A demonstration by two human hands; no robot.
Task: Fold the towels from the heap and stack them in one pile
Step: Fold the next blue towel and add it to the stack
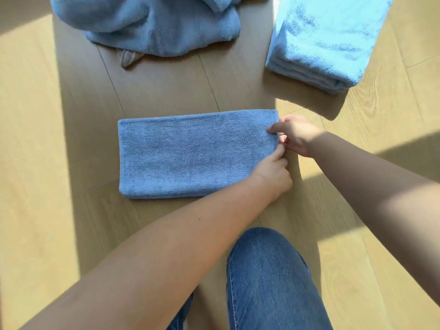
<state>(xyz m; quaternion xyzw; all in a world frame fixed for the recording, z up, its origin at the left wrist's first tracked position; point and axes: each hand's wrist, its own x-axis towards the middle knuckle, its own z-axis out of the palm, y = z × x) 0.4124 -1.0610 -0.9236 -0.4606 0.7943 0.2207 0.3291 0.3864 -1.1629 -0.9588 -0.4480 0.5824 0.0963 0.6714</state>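
Both left hand [273,177] and right hand [297,136] seemingly pinch the towel's [190,153] right edge.

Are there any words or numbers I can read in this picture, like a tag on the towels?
None: no words, numbers, brands or signs can be read anywhere.
The towel being folded, the heap and the folded pile are plain blue, with no tag showing.
The jeans show no label.
The grey corner under the heap shows only faint stripes, no letters.
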